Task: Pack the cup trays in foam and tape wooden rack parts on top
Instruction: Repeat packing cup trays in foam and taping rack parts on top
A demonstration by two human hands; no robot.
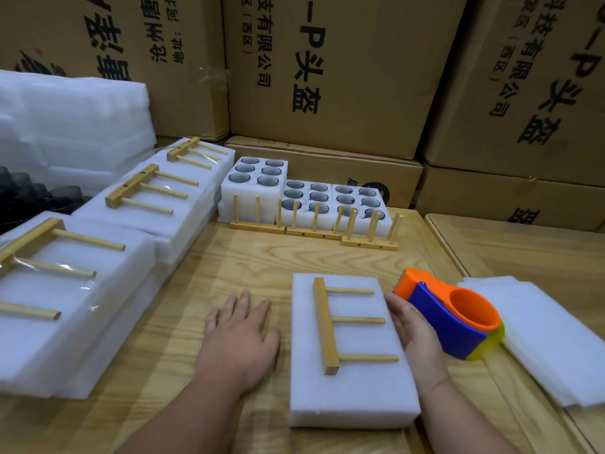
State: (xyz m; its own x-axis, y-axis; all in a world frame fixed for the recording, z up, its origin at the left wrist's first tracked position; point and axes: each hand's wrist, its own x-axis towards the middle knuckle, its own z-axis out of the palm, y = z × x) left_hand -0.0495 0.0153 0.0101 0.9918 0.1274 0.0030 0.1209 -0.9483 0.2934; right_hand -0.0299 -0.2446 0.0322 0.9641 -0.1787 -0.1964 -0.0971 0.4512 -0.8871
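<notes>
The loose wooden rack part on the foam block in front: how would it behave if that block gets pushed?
The wooden rack part shows no tape, so it would likely slide. Its square bar lies flat, so rolling seems unlikely. The foam block looks light and may skid across the table.

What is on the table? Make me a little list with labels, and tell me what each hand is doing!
Left hand: left hand rests flat on the wooden table, fingers spread.
Right hand: right hand grips the orange and blue tape dispenser.
In front: foam block with a wooden rack part lying on top, no tape visible on it.
Left side: taped foam packs.
Far back: foam cup trays.
</notes>
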